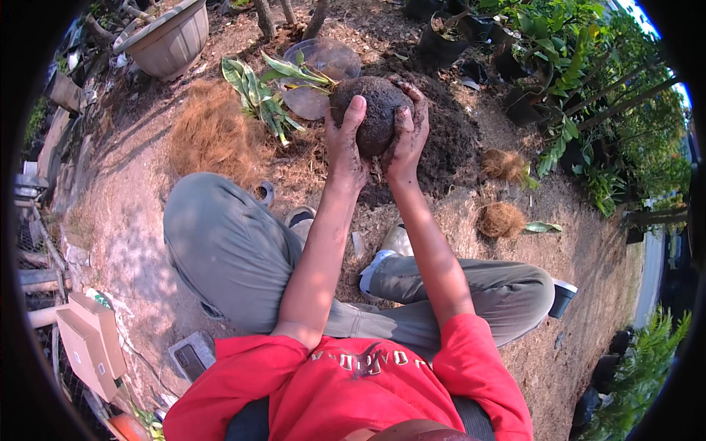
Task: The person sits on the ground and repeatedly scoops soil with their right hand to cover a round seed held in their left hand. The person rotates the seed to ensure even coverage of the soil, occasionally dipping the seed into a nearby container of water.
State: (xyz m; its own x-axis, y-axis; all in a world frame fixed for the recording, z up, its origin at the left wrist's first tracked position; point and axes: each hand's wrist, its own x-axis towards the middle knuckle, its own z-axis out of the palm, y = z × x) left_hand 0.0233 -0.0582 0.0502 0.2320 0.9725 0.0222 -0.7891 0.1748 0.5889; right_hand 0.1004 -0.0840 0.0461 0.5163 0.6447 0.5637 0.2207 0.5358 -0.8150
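Between both palms a round ball of dark wet soil (376, 113) is held up, with green leaves (298, 71) sticking out of its left side. My left hand (347, 140) grips its left side, thumb on top; my right hand (408, 132) cups its right side. Mud coats the fingers of both. Loose dark soil (449, 138) lies beneath and to the right. Cut variegated leaves (253, 99) rest beside a heap of brown coconut fibre (212, 132) on the left. Two fibre-wrapped balls (502, 219) with leaves lie at the right. Behind the held ball is a clear plastic dish (325, 58).
A large ribbed planter (165, 41) stands at the upper left. Black plant bags (441, 41) and leafy shrubs line the right. A roll of tape (266, 193) lies near my left knee. Cardboard boxes (91, 344) and a phone (190, 361) are at the lower left.
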